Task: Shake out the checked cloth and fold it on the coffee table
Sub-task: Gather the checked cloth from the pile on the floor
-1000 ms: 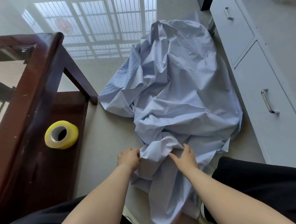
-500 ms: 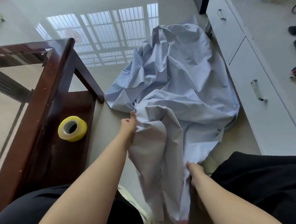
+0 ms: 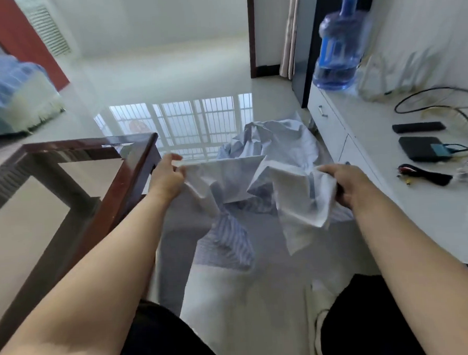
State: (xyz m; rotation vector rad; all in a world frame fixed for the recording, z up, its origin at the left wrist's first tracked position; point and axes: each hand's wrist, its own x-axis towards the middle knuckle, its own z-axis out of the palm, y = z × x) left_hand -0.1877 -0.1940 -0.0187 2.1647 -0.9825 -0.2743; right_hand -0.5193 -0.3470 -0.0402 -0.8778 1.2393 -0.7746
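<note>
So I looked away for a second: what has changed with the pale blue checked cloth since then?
Both hands, left hand and right hand, rose from the floor, lifting the pale blue checked cloth and spreading its edge apart. Its far end still lies on the floor beside the dark wooden coffee table.

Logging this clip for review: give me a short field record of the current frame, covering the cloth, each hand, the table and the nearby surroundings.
cloth: checked cloth lifted at its near edge, crumpled, the rest trailing on the floor
left hand: left hand grips the cloth's left part
right hand: right hand has its fingers curled round a bunched part
table: coffee table to the left, no cloth on it
right side: white cabinet bearing a blue water bottle, cables and dark devices
stage: cloth not yet folded
</note>
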